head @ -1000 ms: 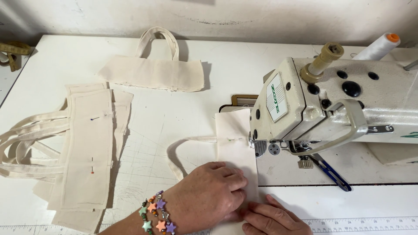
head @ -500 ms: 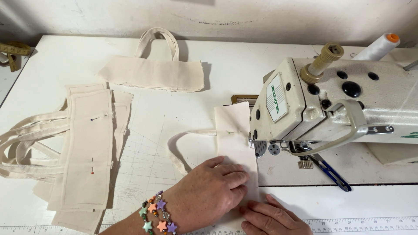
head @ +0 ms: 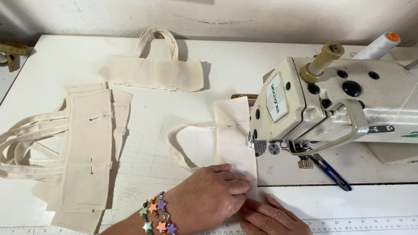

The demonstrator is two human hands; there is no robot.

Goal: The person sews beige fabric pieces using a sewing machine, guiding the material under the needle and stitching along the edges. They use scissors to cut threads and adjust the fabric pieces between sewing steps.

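Note:
A cream canvas bag piece point(head: 234, 139) with a looped strap point(head: 176, 148) lies flat under the head of a white sewing machine point(head: 331, 100), its right edge at the presser foot. My left hand point(head: 207, 198), wearing star-bead bracelets, presses flat on the near end of the fabric with fingers spread forward. My right hand point(head: 272, 217) rests just right of it, fingertips touching the fabric's near right corner. A pin shows in the fabric near the strap join.
A stack of pinned canvas pieces with straps point(head: 82, 148) lies at left. A finished canvas piece with handle point(head: 152, 69) sits at the back. Blue snips point(head: 331, 172) lie under the machine arm. A thread cone point(head: 379, 45) stands behind. A ruler strip point(head: 361, 223) edges the table.
The fabric piece has slid away from me through the machine, its far edge now further back. Both hands stayed pressed on its near end, following slightly.

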